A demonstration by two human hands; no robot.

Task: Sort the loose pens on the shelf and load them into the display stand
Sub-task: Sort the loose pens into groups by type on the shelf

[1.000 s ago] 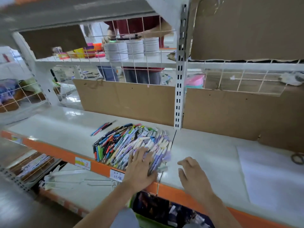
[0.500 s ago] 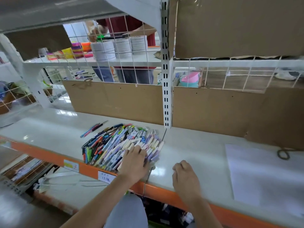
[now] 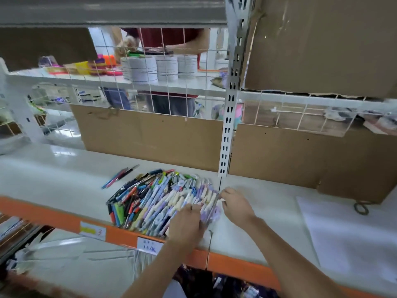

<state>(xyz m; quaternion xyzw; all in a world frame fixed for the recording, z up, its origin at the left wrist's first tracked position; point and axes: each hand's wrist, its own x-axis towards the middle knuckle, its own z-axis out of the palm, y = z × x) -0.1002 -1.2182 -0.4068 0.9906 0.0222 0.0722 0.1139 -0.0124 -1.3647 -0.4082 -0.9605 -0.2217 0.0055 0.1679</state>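
Observation:
A heap of loose pens (image 3: pixel 154 201) lies on the white shelf (image 3: pixel 53 179), with dark, red and green ones at its left and white and purple ones at its right. A few more pens (image 3: pixel 120 176) lie apart to the upper left. My left hand (image 3: pixel 187 224) is on the near right corner of the heap, fingers curled over the purple pens. My right hand (image 3: pixel 236 205) is at the heap's right edge, fingertips pinching the end of a pale pen (image 3: pixel 220 200). No display stand shows.
The shelf has an orange front edge (image 3: pixel 236 265) with price labels. A slotted upright post (image 3: pixel 227 136) and cardboard backing (image 3: pixel 150 136) stand behind the pens. A white sheet (image 3: pixel 348 233) lies to the right. Behind the wire grid, a person (image 3: pixel 171 39) handles white stacks.
My right hand has moved from the bare shelf up and left to the heap's right edge. My left hand has slid to the heap's near right corner and curled.

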